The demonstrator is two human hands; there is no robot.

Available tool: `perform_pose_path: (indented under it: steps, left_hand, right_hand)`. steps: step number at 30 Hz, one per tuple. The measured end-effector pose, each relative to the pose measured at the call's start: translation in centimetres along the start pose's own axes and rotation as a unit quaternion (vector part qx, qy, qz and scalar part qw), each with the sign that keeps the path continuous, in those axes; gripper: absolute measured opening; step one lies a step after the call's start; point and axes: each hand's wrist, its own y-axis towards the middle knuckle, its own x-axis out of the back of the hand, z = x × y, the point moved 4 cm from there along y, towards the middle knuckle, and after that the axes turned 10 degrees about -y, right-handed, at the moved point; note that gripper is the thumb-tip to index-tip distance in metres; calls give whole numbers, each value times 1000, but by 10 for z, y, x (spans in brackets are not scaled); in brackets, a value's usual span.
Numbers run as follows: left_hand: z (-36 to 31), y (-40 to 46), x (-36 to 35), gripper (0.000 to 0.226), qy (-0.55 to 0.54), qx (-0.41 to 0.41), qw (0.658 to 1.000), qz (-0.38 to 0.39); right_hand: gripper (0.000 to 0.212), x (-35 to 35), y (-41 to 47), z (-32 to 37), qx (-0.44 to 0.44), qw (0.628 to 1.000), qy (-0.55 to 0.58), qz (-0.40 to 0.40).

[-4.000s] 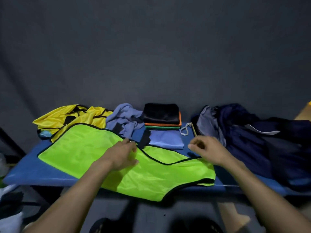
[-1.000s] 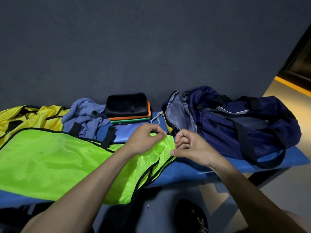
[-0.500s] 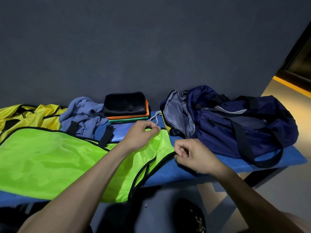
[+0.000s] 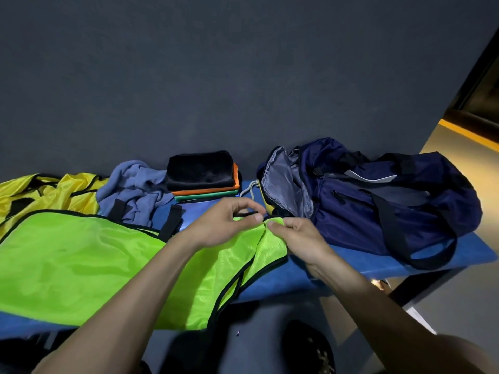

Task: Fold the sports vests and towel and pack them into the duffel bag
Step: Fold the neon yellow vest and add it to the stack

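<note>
1. While both hands work one end of it, the lime-green mesh sports vest w/ black trim [image 4: 81,260] lies spread on the blue padded bench [image 4: 459,259], not yet folded.
2. Left hand [image 4: 224,225] and right hand [image 4: 294,238] each pinch its shoulder edge, fingertips nearly touching.
3. Done, I judge: folded stack of black, orange & green cloth [image 4: 202,176] by the wall.
4. Left: yellow vest [image 4: 40,193] and grey-blue towel [image 4: 132,187], both crumpled.
5. Navy nylon duffel bag [image 4: 378,201] sits open just right of the hands; whether anything is packed, can't tell.

lime vest [image 4: 81,265] (black trim), navy duffel bag [image 4: 391,206]
</note>
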Motion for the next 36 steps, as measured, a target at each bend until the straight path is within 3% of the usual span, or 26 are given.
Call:
perform_pose_path:
  steps: [3, 6, 8, 12, 19, 22, 23, 25, 29, 36]
  left_hand:
    - [-16, -7, 4, 22, 11, -60, 998, 34]
    - [-33, -10, 3, 26, -125, -95, 982, 100]
    - [-32, -4, -3, 29, -160, -93, 974, 130]
    - [-5, 13, -13, 23, -97, -67, 991, 57]
    - [9, 25, -13, 17, -90, -80, 993, -19]
    - [12, 29, -17, 13, -88, -84, 992, -29]
    - [13, 30, -18, 13, -83, -86, 992, -31]
    - [13, 31, -22, 11, -73, -90, 993, -34]
    - [16, 32, -29, 15, -31, -98, 994, -38]
    - [44, 13, -3, 24, 137, -36, 990, 19]
  right_hand:
    - [14, 4, 2, -2, 21, 999, 18, -28]
    - [12, 1, 0, 2, 52, 998, 35, -26]
    - [13, -1, -2, 3, 76, 996, 38, -27]
    - [15, -3, -6, 8, 92, 994, 52, -20]
    - [25, 3, -6, 4, 79, 995, 56, -23]
    - [65, 2, -9, 6, 83, 995, 26, -41]
    - [66, 4, -9, 7, 79, 995, 8, -54]
    - [51, 7, -8, 5, 71, 994, -31, -83]
    - [65, 9, -9, 0, 103, 988, -64, -101]
    - [44, 29, -1, -19, 54, 982, -94, -157]
